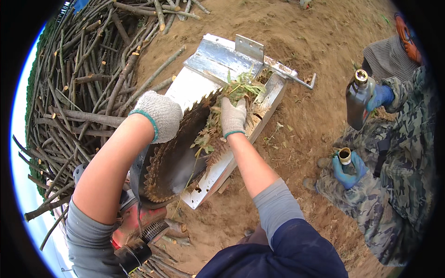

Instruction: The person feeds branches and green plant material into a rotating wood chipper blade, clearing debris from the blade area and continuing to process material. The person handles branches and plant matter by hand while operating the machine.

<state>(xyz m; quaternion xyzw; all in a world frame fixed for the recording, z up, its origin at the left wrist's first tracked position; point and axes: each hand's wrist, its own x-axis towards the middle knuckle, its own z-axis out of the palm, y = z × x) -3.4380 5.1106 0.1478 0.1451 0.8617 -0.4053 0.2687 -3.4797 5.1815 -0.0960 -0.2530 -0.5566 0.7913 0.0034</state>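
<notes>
My left hand (162,116), in a pale knitted glove with a green cuff, curls into a fist shape beside the shiny metal guard (187,85); its fingertips are hidden. My right hand (233,116), in a matching glove, closes on a clump of green and dried leafy stems (243,88). These lie along the open metal frame (211,178) of the machine. Between my hands shows a large round saw blade (155,176) with coarse teeth around its rim. More withered leaves (207,134) hang over the blade's right side.
Cut branches (88,111) are piled on the left. A red engine (141,224) sits below the blade. At right, a person in camouflage clothing (403,153) with blue gloves holds a dark bottle (359,104) and a cap (345,155). A crank handle (306,82) juts from the frame.
</notes>
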